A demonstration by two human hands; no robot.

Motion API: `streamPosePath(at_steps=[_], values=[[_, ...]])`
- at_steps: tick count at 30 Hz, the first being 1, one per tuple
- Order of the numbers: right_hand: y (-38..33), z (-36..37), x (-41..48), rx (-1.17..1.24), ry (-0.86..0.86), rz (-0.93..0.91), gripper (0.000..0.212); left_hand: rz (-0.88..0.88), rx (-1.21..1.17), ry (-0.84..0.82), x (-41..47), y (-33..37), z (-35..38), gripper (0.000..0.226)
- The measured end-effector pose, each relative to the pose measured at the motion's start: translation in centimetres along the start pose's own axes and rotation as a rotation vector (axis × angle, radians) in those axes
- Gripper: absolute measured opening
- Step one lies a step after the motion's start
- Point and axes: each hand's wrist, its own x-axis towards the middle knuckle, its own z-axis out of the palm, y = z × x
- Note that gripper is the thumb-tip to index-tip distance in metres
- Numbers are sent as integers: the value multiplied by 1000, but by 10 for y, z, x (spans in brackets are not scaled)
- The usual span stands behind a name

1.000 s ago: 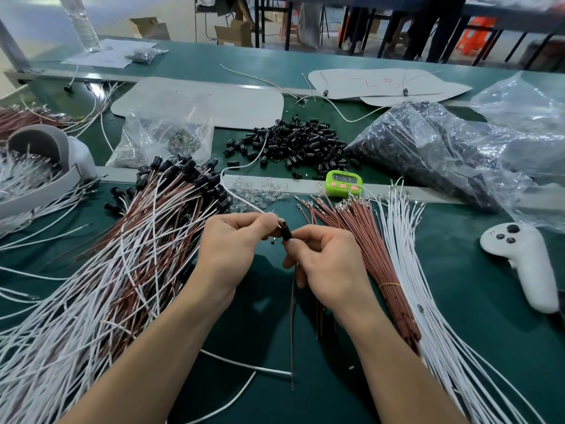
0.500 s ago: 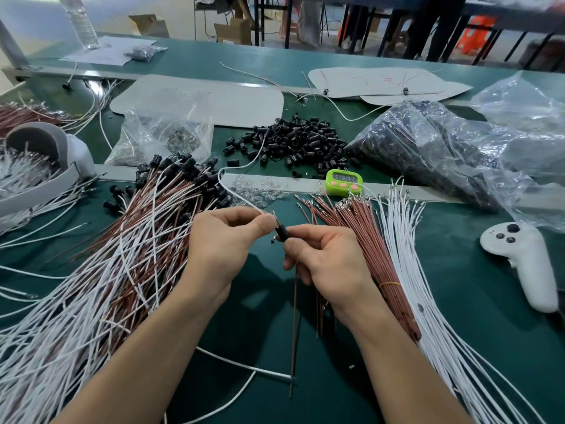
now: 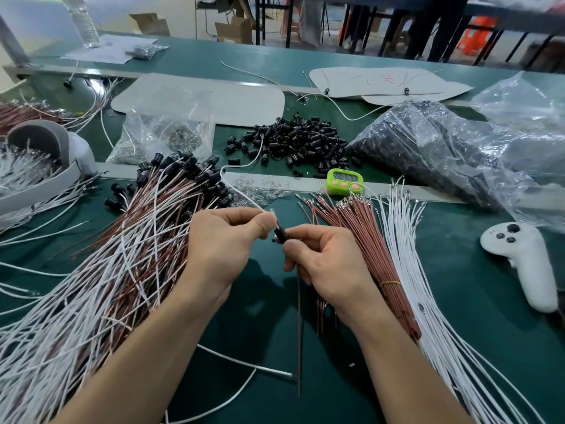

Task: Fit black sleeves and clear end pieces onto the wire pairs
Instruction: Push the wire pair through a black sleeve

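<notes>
While hands [image 3: 218, 249] [image 3: 331, 264] pinch sleeve [image 3: 279, 234] and wire [image 3: 238, 191], bundles [image 3: 122, 258] [image 3: 363, 240] flank.

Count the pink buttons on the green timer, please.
3 pink buttons, in one row below the display of the green timer: one at left, one in the middle, one at right. None seems hidden.

Bare forearms [image 3: 146, 347], bare left hand [image 3: 220, 249] and right hand [image 3: 330, 264] — fingernails [image 3: 290, 248] trimmed short.

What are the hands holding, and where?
Right hand pinches the black sleeve by its lower end; left hand pinches the white wire just above it.
</notes>
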Motion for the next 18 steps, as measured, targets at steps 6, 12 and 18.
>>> streamPosePath(at_steps=[6,12,18], values=[[2,-1,1,46,3,5,20,45,163,-30,5,1,-5,17],[5,-4,2,45,-5,1,16,54,185,-17,5,3,-7,19],[8,-2,2,8,5,-8,13,69,224,-112,4,4,-7,30]])
